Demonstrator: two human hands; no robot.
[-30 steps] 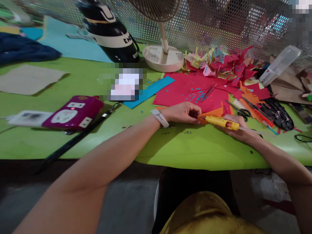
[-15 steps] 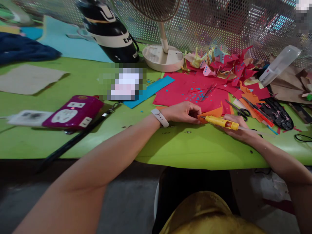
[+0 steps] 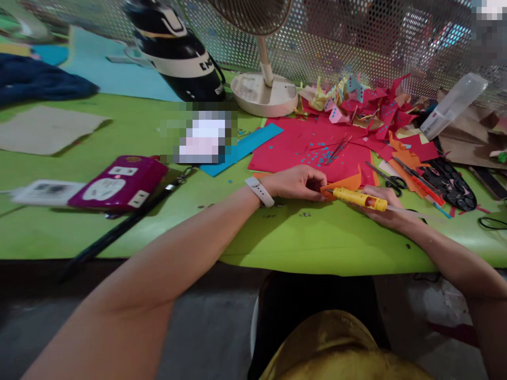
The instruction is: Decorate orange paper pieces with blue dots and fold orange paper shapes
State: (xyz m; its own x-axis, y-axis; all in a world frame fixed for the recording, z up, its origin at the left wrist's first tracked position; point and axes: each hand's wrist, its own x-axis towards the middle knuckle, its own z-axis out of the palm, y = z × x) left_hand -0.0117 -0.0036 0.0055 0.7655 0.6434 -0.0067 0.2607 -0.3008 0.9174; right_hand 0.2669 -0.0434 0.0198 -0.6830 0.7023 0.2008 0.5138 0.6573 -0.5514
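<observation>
My left hand, with a white band on its wrist, pinches a piece of folded orange paper just above the table's front part. My right hand is closed on a yellow glue gun, from whose rear a pale glue stick trails to the right. The gun's tip points left and meets the orange paper near my left fingertips; whether it touches I cannot tell. Behind both hands lie red paper sheets with small blue paper dots and tweezers on them.
Folded paper pieces heap up behind the red sheets. Black scissors and a clear bottle are at right. To the left are a blue strip, a purple power strip, a dark flask and a fan base.
Hardly anything differs. Both hands, the orange paper and the glue gun keep nearly the same place, with the gun's tip shifted very slightly.
</observation>
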